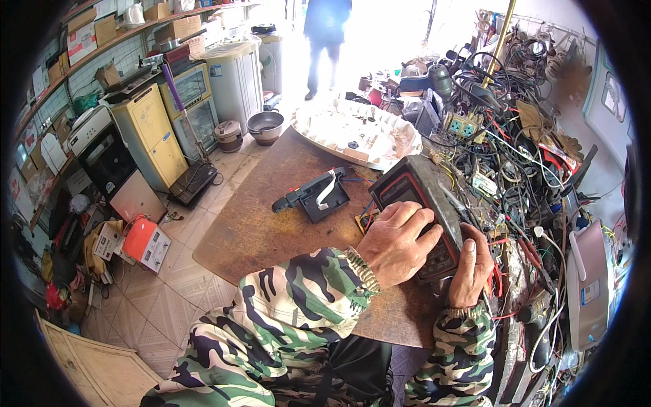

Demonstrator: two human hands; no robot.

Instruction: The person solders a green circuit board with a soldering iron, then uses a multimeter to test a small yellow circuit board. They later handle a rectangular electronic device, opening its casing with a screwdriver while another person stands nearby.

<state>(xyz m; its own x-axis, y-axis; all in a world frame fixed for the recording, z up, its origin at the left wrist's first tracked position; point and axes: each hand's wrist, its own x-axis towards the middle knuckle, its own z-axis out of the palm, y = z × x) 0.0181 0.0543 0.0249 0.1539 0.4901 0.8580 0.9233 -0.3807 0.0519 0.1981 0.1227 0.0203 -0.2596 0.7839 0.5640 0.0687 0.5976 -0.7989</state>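
Pos. of dark case [415, 178]: right of ctr. of frame, at the right part of the worktop [254, 227]; red trim borders its front, which faces the left side of the frame.

L hand [400, 243]: laid over the case front, fingers bent and slightly apart, tips at the panel. Cannot tell whether the tips pinch a part. R hand [472, 266]: curled at the case's right side, thumb apart from the fingers; cannot tell if it grips firmly or only braces. Both sleeves: camo w/ ribbed cuffs.

Black panel [324, 209]: lies on worktop, ctr. of frame, apart from the case, w/ white ribbon cable [329, 192] across it. Small yellow-edged item [367, 219]: just beside L hand, partly hidden.

White tray [319, 140]: upper ctr., at far end of worktop, w/ small parts inside. Tangled cables [502, 152]: piled along right of frame. Orange box [144, 239]: on floor, lower left. Metal pot [265, 127]: on floor, upper left of ctr. Standing person [325, 34]: top ctr., against bright light.
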